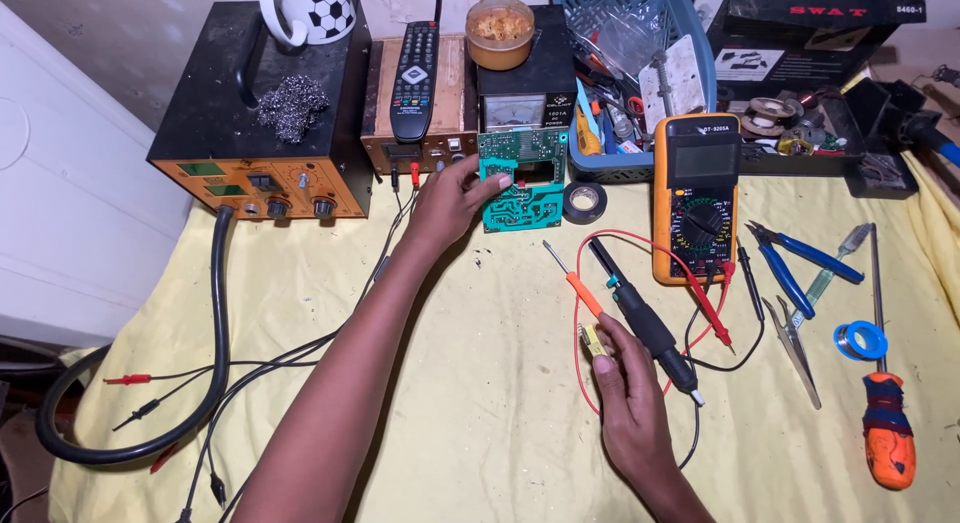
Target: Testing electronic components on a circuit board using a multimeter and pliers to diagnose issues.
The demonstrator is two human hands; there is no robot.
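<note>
My left hand (452, 198) reaches forward and grips a green circuit board (522, 181) by its left edge, holding it upright near the back of the yellow cloth (470, 383). My right hand (622, 388) rests on the cloth and pinches a small yellowish component (594, 341) between thumb and fingers. Beside that hand lie a black soldering iron (642, 318) and a thin orange-handled screwdriver (575, 281). An orange multimeter (697, 196) lies to the right, its red probe (712, 308) and black probe (751, 278) leads trailing over the cloth.
At the back stand an orange-fronted black station (262, 113), a wooden box with a remote (414, 68), a meter unit (520, 103) and a blue basket (640, 43). A tape roll (584, 201), blue pliers (790, 258), tweezers (795, 343) and an orange screwdriver (888, 433) lie right.
</note>
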